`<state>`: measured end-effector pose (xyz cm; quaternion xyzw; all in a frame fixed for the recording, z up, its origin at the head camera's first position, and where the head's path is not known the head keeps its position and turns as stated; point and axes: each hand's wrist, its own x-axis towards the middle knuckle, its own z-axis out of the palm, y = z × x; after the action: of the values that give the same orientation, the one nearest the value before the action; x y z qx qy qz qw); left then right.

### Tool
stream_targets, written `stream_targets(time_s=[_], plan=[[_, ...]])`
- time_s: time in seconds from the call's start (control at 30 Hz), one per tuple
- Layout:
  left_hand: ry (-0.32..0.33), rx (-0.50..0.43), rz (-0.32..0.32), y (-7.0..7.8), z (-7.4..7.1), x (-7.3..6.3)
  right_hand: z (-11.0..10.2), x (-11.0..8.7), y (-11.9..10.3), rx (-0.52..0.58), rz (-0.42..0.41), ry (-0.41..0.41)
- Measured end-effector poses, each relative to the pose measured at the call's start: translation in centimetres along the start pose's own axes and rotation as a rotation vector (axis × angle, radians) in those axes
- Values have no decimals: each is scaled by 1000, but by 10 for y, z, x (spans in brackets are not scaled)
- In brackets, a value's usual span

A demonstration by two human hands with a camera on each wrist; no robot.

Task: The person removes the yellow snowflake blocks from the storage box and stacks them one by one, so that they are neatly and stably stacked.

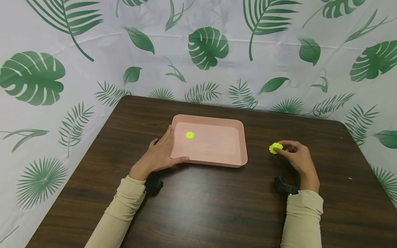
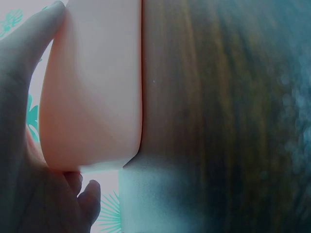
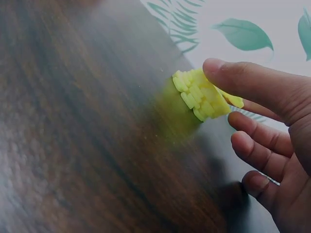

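Note:
A shallow pink tray [image 1: 214,141] lies on the table with one yellow notched disc [image 1: 190,135] inside, toward its left. My left hand [image 1: 159,153] rests against the tray's near left corner, fingers stretched along the left side and thumb at the front rim. From the left wrist, the tray's wall [image 2: 97,87] fills the space beside the thumb. To the right of the tray, my right hand [image 1: 296,156] pinches a small stack of yellow notched discs [image 3: 201,94] between thumb and forefinger. That stack is right at the tabletop, and the other fingers are loosely bent.
The dark wood table [image 1: 201,203] runs back to a white cloth [image 1: 167,51] printed with green leaves. A tiny yellow scrap [image 1: 349,178] lies on the table at the far right. Black straps with devices [image 1: 153,187] sit on both wrists, below beige sleeves.

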<state>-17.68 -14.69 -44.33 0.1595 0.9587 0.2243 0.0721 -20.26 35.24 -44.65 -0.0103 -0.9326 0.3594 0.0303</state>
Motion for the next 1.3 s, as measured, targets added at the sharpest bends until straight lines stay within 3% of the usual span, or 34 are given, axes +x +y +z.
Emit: stream_targets(time_s=[0.67,0.8,1.03,1.3], plan=[[1,-14,-5,0,0,-1,-2,-1,2,-2,-21,-12],[9,-21,1,1,0,-2,-3,-3,0,10,-22,22],[8,-19,-2,-1,-1,-3,2,-1,-23,115,-108,126],[9,-36,10,-2,-2,-2,28,11,-68,171,-178,107]])
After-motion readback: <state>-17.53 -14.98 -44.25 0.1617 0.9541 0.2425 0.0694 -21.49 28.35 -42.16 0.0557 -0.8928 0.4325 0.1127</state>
